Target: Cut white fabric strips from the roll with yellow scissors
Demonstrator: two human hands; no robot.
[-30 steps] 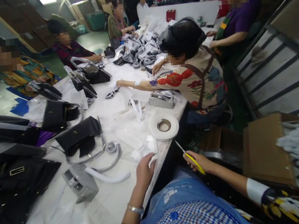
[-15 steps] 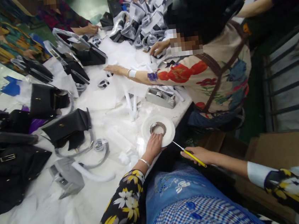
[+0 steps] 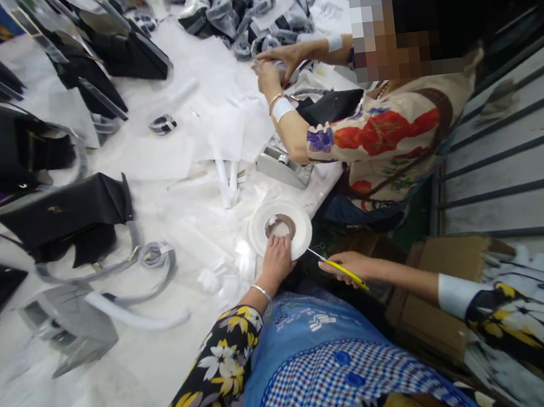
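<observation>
My left hand (image 3: 276,258) grips the near edge of a wide white tape roll (image 3: 280,230) that lies flat at the table's edge, fingers curled into its cardboard core. My right hand (image 3: 349,266) is closed on yellow-handled scissors (image 3: 340,269), held just off the table beside the roll, blades pointing toward it. A wrapped bag handle (image 3: 154,258) and a white padded strip (image 3: 137,311) lie to the left of my left arm.
Black handbags (image 3: 66,215) crowd the left of the white table (image 3: 182,368). A grey tape dispenser (image 3: 284,166) sits beyond the roll. A person in a flowered top (image 3: 381,134) works close on the right. Cardboard boxes (image 3: 438,302) and a metal rail (image 3: 505,159) stand right of me.
My left hand moved from paper scraps on the table to the tape roll and took hold of it. The view tilted down and closer. The neighbour drew both hands together.
</observation>
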